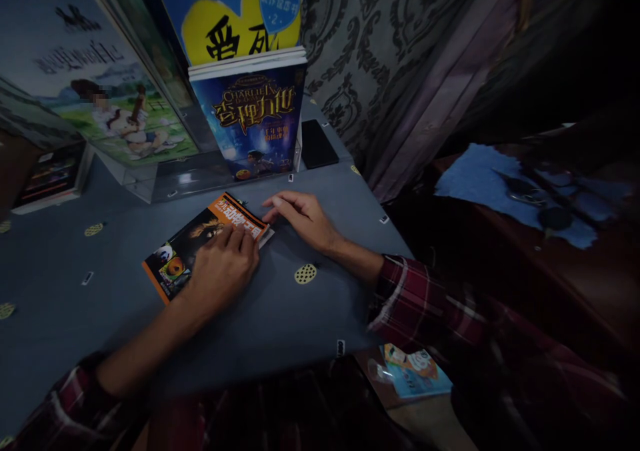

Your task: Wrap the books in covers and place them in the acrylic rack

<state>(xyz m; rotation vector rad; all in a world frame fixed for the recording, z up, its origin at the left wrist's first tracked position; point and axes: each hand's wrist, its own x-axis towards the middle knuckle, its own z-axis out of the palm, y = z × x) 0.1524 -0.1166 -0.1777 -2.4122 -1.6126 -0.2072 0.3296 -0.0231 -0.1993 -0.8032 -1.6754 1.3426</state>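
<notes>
A small book (200, 232) with a black and orange cover and animal pictures lies aslant on the blue-grey tablecloth (280, 317). Over its lower right part rests my left hand (227, 261), fingers bent and together, holding the book against the table; the fingertips are partly hidden. At the book's upper right corner is my right hand (305, 221), its fingers loosely spread with nothing seen between them. Its fingertips are close to the cover's edge; whether they touch it I cannot tell. White page edges show on the book's right side.
Behind the book, a clear stand (187, 177) holds upright books, including a dark blue one (255, 127) and a green-white one (100, 71). A dark phone-like slab (319, 143) lies beside it. Another book (50, 177) is at left; blue cloth (480, 177) lies at right.
</notes>
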